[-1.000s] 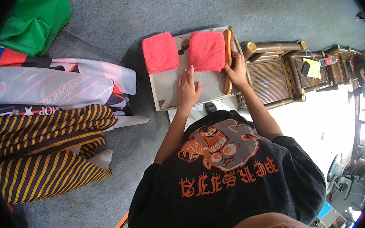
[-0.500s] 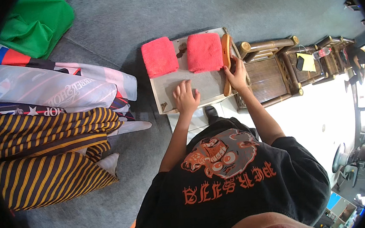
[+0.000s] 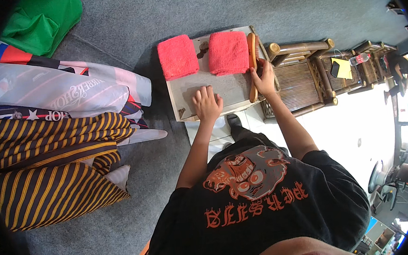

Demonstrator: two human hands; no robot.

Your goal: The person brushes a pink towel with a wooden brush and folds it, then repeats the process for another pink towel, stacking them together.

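Two folded red towels, the left towel [image 3: 178,57] and the right towel [image 3: 228,52], lie side by side on a small grey tabletop [image 3: 187,93] with a pale rim. At its right edge stands a long, curved wooden brush [image 3: 252,59], close beside the right towel. My right hand [image 3: 264,78] grips the lower part of this brush, thumb on its left side and fingers on its right. Bare tabletop lies under my left hand [image 3: 207,103], fingers stretched out and a little spread, below the towels and holding nothing.
Striped and printed barber capes [image 3: 62,148] hang at the left, with a green cloth [image 3: 42,25] above them. Bamboo chairs [image 3: 301,81] line the right side; a yellow paper [image 3: 342,69] and a bottle [image 3: 359,59] lie there. Another person [image 3: 401,71] is at the far right.
The view has shifted slightly, so the tabletop and towels appear a little higher. My hands keep nearly the same places, the right still on the brush.
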